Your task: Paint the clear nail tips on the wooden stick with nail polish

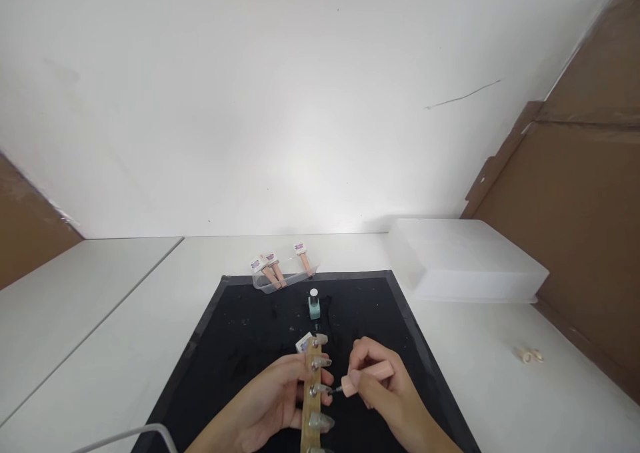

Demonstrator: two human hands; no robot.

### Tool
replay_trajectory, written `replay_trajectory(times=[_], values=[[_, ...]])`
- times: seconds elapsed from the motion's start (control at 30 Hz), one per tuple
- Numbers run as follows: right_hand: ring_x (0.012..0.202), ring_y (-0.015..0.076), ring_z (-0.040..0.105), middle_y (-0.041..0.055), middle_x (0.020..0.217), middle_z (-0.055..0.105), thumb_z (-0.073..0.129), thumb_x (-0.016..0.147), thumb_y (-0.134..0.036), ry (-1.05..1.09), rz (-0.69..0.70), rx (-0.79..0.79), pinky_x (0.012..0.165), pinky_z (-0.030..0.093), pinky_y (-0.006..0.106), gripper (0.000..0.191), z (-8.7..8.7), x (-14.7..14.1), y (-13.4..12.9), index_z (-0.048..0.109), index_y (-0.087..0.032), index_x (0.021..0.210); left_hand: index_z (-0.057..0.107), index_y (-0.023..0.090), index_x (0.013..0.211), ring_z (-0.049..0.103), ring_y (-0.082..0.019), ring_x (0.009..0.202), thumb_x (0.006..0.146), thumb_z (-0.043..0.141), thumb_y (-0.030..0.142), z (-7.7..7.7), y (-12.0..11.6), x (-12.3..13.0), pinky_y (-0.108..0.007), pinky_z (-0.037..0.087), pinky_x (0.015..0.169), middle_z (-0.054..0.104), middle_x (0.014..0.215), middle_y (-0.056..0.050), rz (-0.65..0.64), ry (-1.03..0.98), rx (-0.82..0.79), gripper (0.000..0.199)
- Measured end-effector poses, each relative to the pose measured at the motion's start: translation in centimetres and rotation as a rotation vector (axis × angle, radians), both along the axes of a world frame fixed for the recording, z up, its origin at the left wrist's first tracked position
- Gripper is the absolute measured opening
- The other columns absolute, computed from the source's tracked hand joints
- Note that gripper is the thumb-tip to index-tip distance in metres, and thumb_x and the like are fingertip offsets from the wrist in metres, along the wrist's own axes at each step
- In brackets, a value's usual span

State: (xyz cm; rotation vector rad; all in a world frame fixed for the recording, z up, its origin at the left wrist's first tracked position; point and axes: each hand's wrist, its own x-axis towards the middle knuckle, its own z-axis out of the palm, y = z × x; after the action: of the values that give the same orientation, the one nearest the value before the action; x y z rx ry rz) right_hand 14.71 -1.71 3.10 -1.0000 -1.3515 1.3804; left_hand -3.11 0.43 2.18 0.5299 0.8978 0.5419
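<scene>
My left hand (267,399) is closed around a wooden strip (311,406) that carries several clear false nail tips (321,362) on small metal studs. My right hand (387,396) pinches the pink handle of a nail polish brush (381,371). Its dark bristle end reaches the tip of one false nail near the middle of the strip; whether it touches cannot be made out. Behind the top of the strip a white-labelled item (303,343) shows, partly hidden. Beyond it stands a small mint-green nail polish bottle (315,308) with its cap on.
Under my hands lies a black mat (240,346) on a white table. At its far edge a clear tray (273,289) holds several pink tubes with white labels. A white plastic box (475,259) and beige rings (530,355) are at right, a white cable (145,429) at lower left.
</scene>
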Motion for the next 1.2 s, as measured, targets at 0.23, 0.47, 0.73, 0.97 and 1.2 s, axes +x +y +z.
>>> replay_trajectory(times=[0.23,0.47,0.73,0.97,1.2], values=[[0.045,0.0076,0.032,-0.0046,0.054,0.042,0.053,0.073,-0.023,-0.05,-0.045,-0.017,0.043,0.025,0.02,0.016,0.24,-0.28,0.04,0.046,-0.017,0.06,0.054,0.015,0.1,0.06,-0.021,0.075,0.072,0.051,0.021,0.0,-0.08,-0.08,-0.05,0.047,0.076,0.06,0.081,-0.004,-0.059,0.022,0.008,0.029],[0.047,0.0082,0.033,-0.0046,0.056,0.041,0.052,0.078,-0.028,-0.069,-0.042,0.038,0.044,0.026,0.02,0.02,0.09,-0.17,0.01,0.046,-0.017,0.062,0.055,0.015,0.098,0.059,-0.02,0.075,0.072,0.051,0.022,0.04,-0.04,-0.04,-0.047,0.047,0.075,0.06,0.087,-0.007,-0.138,0.018,0.031,0.027],[0.05,0.0093,0.043,-0.0036,0.057,0.048,0.052,0.08,-0.026,-0.094,0.004,0.025,0.049,0.032,0.02,0.018,0.14,-0.19,-0.1,0.049,-0.017,0.065,0.058,0.015,0.094,0.058,-0.019,0.076,0.072,0.049,0.02,-0.17,-0.29,-0.08,-0.047,0.047,0.073,0.059,0.089,-0.007,-0.162,-0.011,0.053,0.024],[0.059,0.0133,0.054,-0.0005,0.061,0.058,0.055,0.081,-0.029,-0.093,0.019,0.052,0.056,0.039,0.022,0.017,-0.04,-0.32,-0.04,0.053,-0.017,0.069,0.06,0.015,0.088,0.057,-0.019,0.075,0.071,0.05,0.021,0.28,-0.2,0.08,-0.044,0.048,0.07,0.058,0.085,-0.006,-0.165,-0.02,0.075,0.021],[0.06,0.014,0.055,0.0007,0.064,0.061,0.057,0.08,-0.027,-0.124,0.044,0.078,0.058,0.041,0.024,0.015,-0.1,-0.42,0.03,0.055,-0.016,0.07,0.06,0.015,0.09,0.057,-0.019,0.075,0.072,0.049,0.021,0.26,-0.29,0.09,-0.044,0.049,0.07,0.057,0.08,-0.005,-0.149,-0.012,0.076,0.022]])
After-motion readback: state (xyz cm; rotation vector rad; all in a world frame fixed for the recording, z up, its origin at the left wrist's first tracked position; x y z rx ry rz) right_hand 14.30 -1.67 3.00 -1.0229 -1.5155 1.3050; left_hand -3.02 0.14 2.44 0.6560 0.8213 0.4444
